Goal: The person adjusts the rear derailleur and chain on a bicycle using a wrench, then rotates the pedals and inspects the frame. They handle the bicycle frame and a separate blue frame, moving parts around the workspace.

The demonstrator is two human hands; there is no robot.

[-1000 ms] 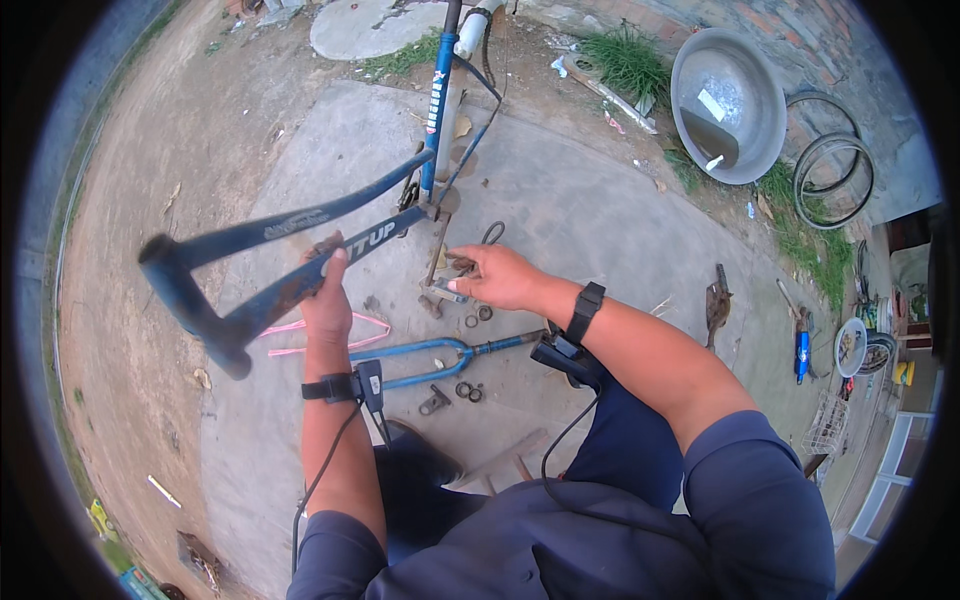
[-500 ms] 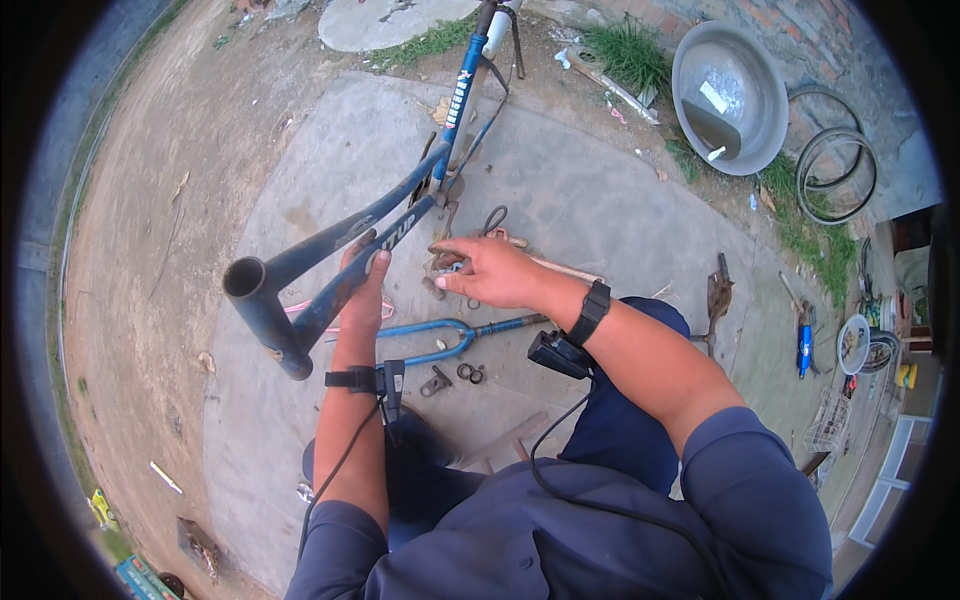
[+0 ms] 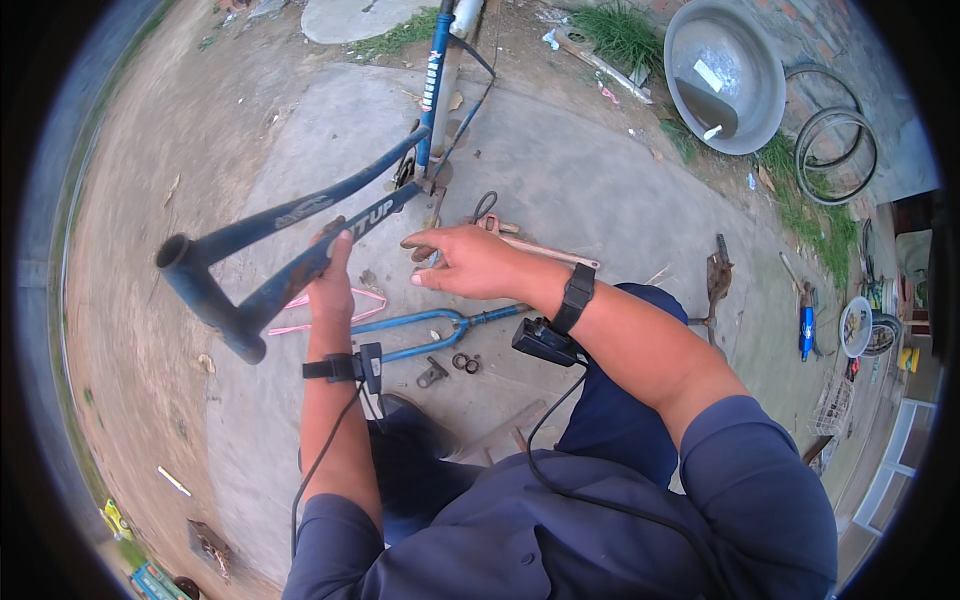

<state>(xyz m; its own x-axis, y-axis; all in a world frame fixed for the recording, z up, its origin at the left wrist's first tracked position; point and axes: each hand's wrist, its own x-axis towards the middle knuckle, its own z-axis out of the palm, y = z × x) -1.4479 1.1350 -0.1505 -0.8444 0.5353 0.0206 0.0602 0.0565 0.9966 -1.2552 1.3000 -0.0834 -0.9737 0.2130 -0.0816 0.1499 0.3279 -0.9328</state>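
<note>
My left hand is wrapped round the lower tube of a blue bicycle frame, near its front end. The frame is raised at an angle, its open head tube toward the left and its seat tube pointing away from me. To the right, my right hand hovers just off the frame. Its index finger and thumb tips are apart, and a small bluish-grey bit shows between the curled fingers, too hidden to name. Below the hands a blue bicycle fork lies on the concrete, above small dark rings and a metal bracket.
A rusty reddish long-handled tool lies beyond my right wrist. Pink cord lies beside my left hand. A large metal basin with water and bicycle tyres are at the far right. A pedal crank piece stands right of my knee.
The front end of the frame has swung left in my left hand. My right hand has shifted slightly left, keeping its finger shape, and the view has moved a little.
</note>
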